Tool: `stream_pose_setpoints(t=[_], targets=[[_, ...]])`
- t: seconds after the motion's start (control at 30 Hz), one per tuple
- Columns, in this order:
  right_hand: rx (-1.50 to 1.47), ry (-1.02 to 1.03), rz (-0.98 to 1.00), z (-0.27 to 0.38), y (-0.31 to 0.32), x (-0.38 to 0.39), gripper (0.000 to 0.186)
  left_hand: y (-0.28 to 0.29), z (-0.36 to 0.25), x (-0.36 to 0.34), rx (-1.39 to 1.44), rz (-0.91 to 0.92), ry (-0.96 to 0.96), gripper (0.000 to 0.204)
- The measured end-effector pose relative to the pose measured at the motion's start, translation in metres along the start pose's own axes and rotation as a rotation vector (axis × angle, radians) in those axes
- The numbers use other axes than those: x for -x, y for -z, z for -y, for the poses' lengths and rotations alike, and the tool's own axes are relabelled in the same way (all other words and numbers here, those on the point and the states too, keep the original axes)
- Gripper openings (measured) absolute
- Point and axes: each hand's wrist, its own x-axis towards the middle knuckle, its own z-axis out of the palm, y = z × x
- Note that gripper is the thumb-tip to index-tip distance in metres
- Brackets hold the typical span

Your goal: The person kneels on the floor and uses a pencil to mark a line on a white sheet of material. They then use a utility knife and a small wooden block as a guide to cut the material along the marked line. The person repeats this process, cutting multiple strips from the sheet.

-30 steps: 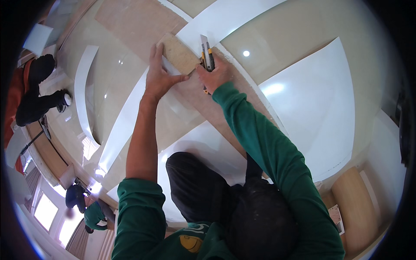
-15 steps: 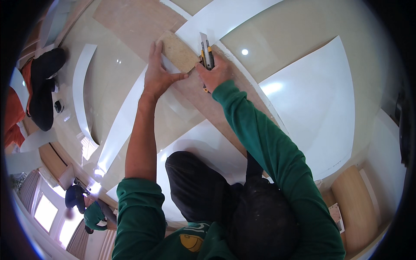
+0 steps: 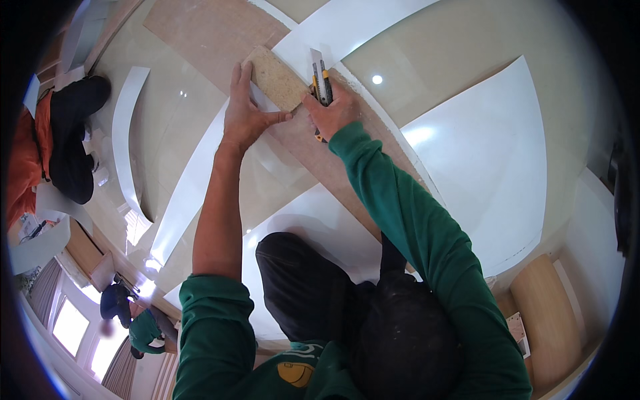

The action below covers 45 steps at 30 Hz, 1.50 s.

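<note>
Knife [image 3: 323,88]: black with yellow trim, silver blade extended, tip pointing away from person; gripped in right hand [image 3: 335,112], just beside block's right end, blade over white strip; contact with strip unclear. Block [image 3: 279,79]: tan, speckled, roughly rectangular, lying flat and slantwise across strip, left hand [image 3: 248,117] against its near left side. Strip [image 3: 347,32]: long, white, glossy, passing under block, crossing board. Board [image 3: 312,150]: long, flat, brown, running from upper left toward lower right beneath strip.
</note>
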Motion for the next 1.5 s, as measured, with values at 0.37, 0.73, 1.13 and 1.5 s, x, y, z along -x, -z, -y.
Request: stream_pose_setpoints(t=[0.37,0.73,1.13,1.5], targets=[[0.052,0.091,-0.062,-0.01,-0.005,-0.006,0.027,-0.003,0.015,-0.001,-0.008,-0.04,-0.064,0.131],[0.069,0.063,-0.063,-0.01,-0.003,-0.006,0.026,-0.004,0.013,-0.002,-0.001,-0.032,-0.065,0.132],[0.065,0.055,-0.054,-0.007,-0.005,-0.003,0.028,0.0,0.006,0.001,0.005,-0.026,-0.055,0.126],[0.045,0.006,-0.023,0.001,-0.001,0.0,0.026,0.0,0.009,-0.001,-0.01,-0.025,-0.031,0.126]])
